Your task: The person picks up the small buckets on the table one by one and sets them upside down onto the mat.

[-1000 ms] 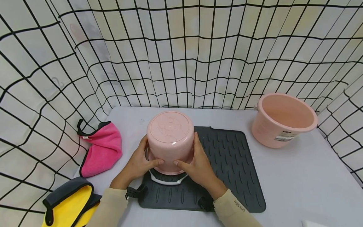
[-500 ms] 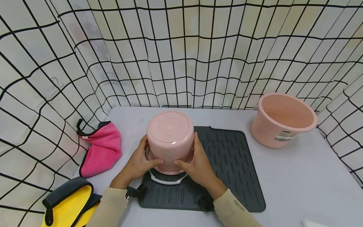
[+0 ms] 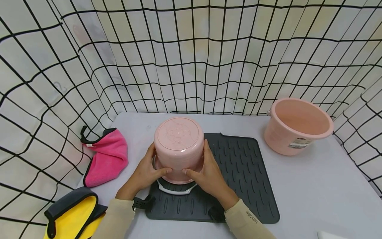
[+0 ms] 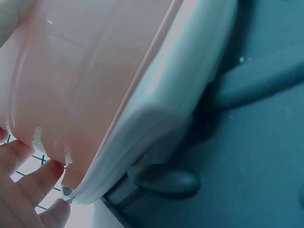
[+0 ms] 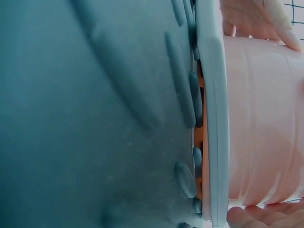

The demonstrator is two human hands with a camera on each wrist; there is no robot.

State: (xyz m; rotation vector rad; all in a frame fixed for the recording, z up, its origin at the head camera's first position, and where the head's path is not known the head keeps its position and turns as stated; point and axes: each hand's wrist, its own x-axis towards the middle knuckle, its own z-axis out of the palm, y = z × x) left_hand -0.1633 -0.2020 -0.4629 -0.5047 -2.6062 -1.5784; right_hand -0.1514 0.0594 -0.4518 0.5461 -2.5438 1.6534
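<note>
Upside down on a dark grey ribbed mat (image 3: 244,179) rests a small pink bucket (image 3: 179,156), its round base facing up. My left hand (image 3: 144,172) grips its left side, and my right hand (image 3: 210,174) holds the right side. Both thumbs lie across the near wall, tips a little apart. A white handle (image 3: 176,192) lies around the rim, low by the mat. In the left wrist view, fingers (image 4: 33,183) curve behind the bucket wall (image 4: 90,80). The right wrist view shows the handle (image 5: 216,133) close over the mat's ridges.
A second pink bucket (image 3: 286,139) stands upright at the back right with a label on it. To the left lie a pink cloth item (image 3: 110,159) with black trim and a yellow one (image 3: 73,215) with dark edging. Black wire mesh (image 3: 191,66) encloses the white table's back and sides.
</note>
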